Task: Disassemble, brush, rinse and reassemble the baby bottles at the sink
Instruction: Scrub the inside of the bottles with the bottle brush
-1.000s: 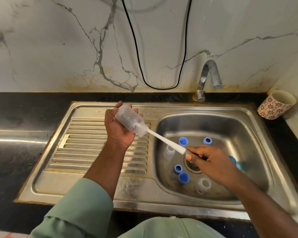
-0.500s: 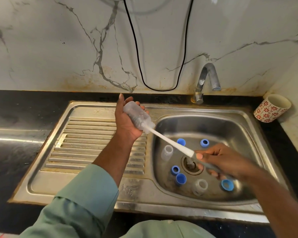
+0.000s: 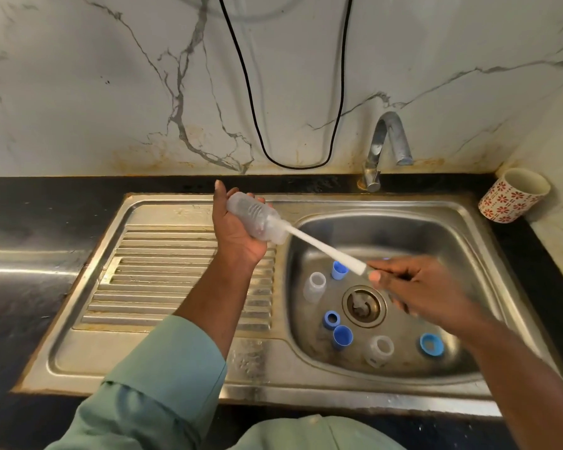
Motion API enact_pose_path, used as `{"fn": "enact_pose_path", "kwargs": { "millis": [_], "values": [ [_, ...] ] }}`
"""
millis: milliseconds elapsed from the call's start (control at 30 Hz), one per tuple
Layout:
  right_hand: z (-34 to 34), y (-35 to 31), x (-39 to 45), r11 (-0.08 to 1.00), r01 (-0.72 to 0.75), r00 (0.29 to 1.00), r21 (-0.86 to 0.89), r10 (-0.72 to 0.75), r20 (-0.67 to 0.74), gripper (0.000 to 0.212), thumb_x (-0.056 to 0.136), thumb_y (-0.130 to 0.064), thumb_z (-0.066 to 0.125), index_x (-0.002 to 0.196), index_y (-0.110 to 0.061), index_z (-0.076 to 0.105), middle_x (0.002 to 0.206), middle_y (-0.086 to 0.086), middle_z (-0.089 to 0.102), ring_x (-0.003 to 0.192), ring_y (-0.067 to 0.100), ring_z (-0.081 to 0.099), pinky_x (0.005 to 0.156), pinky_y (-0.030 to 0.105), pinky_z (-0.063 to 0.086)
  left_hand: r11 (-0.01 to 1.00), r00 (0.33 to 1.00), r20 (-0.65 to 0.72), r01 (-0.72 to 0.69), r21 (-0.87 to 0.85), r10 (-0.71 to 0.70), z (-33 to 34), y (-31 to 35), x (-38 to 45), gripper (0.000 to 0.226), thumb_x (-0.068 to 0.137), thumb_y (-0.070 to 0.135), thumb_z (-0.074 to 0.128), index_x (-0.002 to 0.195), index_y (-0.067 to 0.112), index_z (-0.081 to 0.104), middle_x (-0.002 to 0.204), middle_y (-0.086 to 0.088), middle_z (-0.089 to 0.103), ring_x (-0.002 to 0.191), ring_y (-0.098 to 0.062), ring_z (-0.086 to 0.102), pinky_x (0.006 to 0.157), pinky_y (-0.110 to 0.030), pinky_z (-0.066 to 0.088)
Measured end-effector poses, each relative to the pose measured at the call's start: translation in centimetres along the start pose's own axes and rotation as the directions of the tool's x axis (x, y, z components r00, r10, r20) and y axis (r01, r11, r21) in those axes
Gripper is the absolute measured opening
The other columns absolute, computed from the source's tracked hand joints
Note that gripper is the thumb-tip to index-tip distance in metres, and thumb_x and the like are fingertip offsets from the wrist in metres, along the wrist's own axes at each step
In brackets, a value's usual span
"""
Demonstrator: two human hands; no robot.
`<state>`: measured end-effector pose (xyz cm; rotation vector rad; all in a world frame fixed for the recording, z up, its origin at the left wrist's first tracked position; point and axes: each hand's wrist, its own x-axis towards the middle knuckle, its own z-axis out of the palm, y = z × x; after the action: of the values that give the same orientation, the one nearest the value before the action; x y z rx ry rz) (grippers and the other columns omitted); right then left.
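Note:
My left hand [image 3: 238,232] grips a clear baby bottle [image 3: 257,220], tilted with its mouth toward the basin, above the inner edge of the drainboard. A white bottle brush [image 3: 325,250] is pushed into the bottle. My right hand [image 3: 420,287] holds the brush handle over the sink basin [image 3: 462,241]; the hand is blurred. On the basin floor lie several blue caps and rings [image 3: 342,336] and two clear bottle parts: one [image 3: 314,286] left of the drain [image 3: 364,305], one [image 3: 379,349] at the front.
A steel tap [image 3: 387,141] stands behind the basin with no water running. A patterned cup [image 3: 514,194] sits on the black counter at the back right. A black cable [image 3: 293,165] hangs down the marble wall. The ribbed drainboard [image 3: 163,274] lies to the left.
My right hand has drawn back and up from the drain, pulling the brush handle outward. The left hand with the bottle has shifted slightly to the right.

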<state>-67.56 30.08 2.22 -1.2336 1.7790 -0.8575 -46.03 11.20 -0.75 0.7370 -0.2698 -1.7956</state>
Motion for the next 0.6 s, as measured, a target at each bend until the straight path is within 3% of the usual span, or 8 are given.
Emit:
{"fn": "enact_pose_path", "kwargs": {
  "millis": [67, 200, 300, 367, 433, 500, 533, 600],
  "values": [
    [1.1, 0.3, 0.5, 0.975, 0.076, 0.99, -0.207, -0.099, -0.101, 0.016, 0.09, -0.025, 0.066, 0.099, -0.035, 0.074, 0.064, -0.011, 0.063, 0.053, -0.001, 0.053, 0.051, 0.009, 0.038, 0.999, 1.0, -0.03, -0.006, 0.053, 0.008, 0.2, -0.3, 0.3, 0.041, 0.084, 0.054, 0.068, 0.069, 0.021, 0.049, 0.064, 0.001, 0.041, 0.059, -0.016, 0.05, 0.062, -0.03, 0.05],
    [1.4, 0.4, -1.1, 0.871, 0.202, 0.979, -0.447, -0.177, 0.097, 0.018, 0.094, -0.026, 0.06, 0.094, -0.016, 0.076, 0.075, -0.001, 0.066, 0.066, -0.004, 0.052, 0.057, 0.007, 0.036, 0.999, 0.996, -0.079, 0.033, 0.033, -0.031, -0.9, 0.0, 1.3, 0.036, 0.084, 0.048, 0.07, 0.072, 0.019, 0.052, 0.06, 0.001, 0.044, 0.054, -0.016, 0.052, 0.063, -0.032, 0.05],
    [-1.0, -0.2, -1.0, 0.922, 0.225, 0.97, -0.315, -0.241, -0.014, 0.015, 0.088, -0.018, 0.069, 0.1, -0.023, 0.076, 0.073, -0.008, 0.065, 0.065, -0.006, 0.056, 0.058, 0.006, 0.039, 0.998, 0.998, -0.055, 0.044, 0.045, -0.041, -0.8, -0.4, 1.0, 0.039, 0.09, 0.049, 0.061, 0.07, 0.019, 0.047, 0.056, 0.003, 0.042, 0.051, -0.014, 0.049, 0.06, -0.029, 0.046],
    [-1.3, 0.5, -0.3, 0.931, 0.141, 0.979, -0.335, -0.182, -0.093, 0.018, 0.088, -0.023, 0.069, 0.105, -0.029, 0.074, 0.081, -0.01, 0.068, 0.068, -0.001, 0.057, 0.059, 0.005, 0.039, 0.992, 0.993, -0.116, 0.021, 0.125, -0.006, -0.3, -0.8, 0.7, 0.032, 0.086, 0.047, 0.068, 0.086, 0.017, 0.058, 0.066, 0.0, 0.048, 0.062, -0.016, 0.054, 0.061, -0.032, 0.051],
    [-0.7, 1.4, -0.3, 0.906, 0.108, 0.992, -0.41, -0.126, -0.016, 0.015, 0.09, -0.027, 0.066, 0.1, -0.026, 0.077, 0.081, -0.002, 0.069, 0.066, 0.009, 0.057, 0.057, 0.012, 0.041, 0.981, 0.989, -0.146, 0.017, 0.192, 0.011, -0.4, -0.8, 0.8, 0.038, 0.081, 0.049, 0.075, 0.096, 0.017, 0.06, 0.079, -0.006, 0.05, 0.073, -0.022, 0.056, 0.068, -0.038, 0.056],
    [-0.8, 1.3, -0.8, 0.906, 0.141, 0.989, -0.399, -0.11, 0.099, 0.014, 0.09, -0.028, 0.065, 0.095, -0.023, 0.078, 0.079, -0.001, 0.07, 0.064, 0.01, 0.058, 0.054, 0.015, 0.041, 0.983, 0.989, -0.147, 0.044, 0.18, -0.017, -1.2, -0.7, 0.9, 0.036, 0.084, 0.051, 0.071, 0.089, 0.018, 0.058, 0.085, -0.008, 0.049, 0.079, -0.026, 0.057, 0.092, -0.04, 0.051],
    [-1.1, 1.2, -0.8, 0.934, 0.139, 0.988, -0.329, -0.107, 0.115, 0.012, 0.089, -0.026, 0.067, 0.094, -0.026, 0.078, 0.077, -0.005, 0.07, 0.059, 0.007, 0.057, 0.053, 0.014, 0.04, 0.986, 0.988, -0.148, 0.058, 0.158, -0.035, -1.6, -0.7, 0.9, 0.035, 0.087, 0.051, 0.068, 0.089, 0.018, 0.058, 0.082, -0.008, 0.05, 0.078, -0.024, 0.058, 0.094, -0.04, 0.049],
    [-1.0, 1.2, -0.4, 0.989, 0.043, 0.998, -0.138, -0.036, 0.054, 0.016, 0.089, -0.022, 0.067, 0.098, -0.033, 0.074, 0.063, -0.013, 0.066, 0.048, 0.001, 0.051, 0.048, 0.011, 0.038, 0.987, 0.986, -0.159, 0.067, 0.149, -0.043, -1.7, -0.8, 0.7, 0.04, 0.086, 0.049, 0.071, 0.104, 0.014, 0.061, 0.082, -0.005, 0.054, 0.079, -0.02, 0.061, 0.081, -0.04, 0.055]
  ]
}}
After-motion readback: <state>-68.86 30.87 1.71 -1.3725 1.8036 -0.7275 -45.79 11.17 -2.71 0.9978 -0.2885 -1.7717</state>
